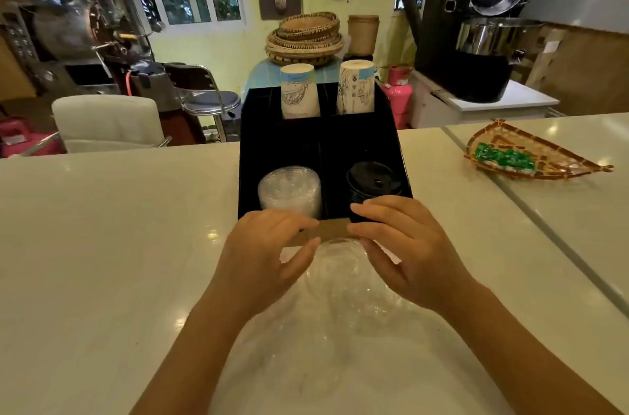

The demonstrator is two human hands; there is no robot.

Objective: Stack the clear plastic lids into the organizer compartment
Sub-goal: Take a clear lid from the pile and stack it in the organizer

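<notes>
A black organizer stands on the counter ahead of me. Its front left compartment holds a stack of clear plastic lids; the front right one holds black lids. Two stacks of paper cups fill the rear compartments. Just in front of the organizer, my left hand and my right hand grip a stack of clear lids from both sides. A brown cardboard strip shows between my fingers. Clear plastic wrapping trails from the stack toward me between my forearms.
A woven tray with green packets lies on the counter at the right, past a seam in the countertop. Behind the counter are a white chair, a metal stool, stacked baskets and a coffee roaster.
</notes>
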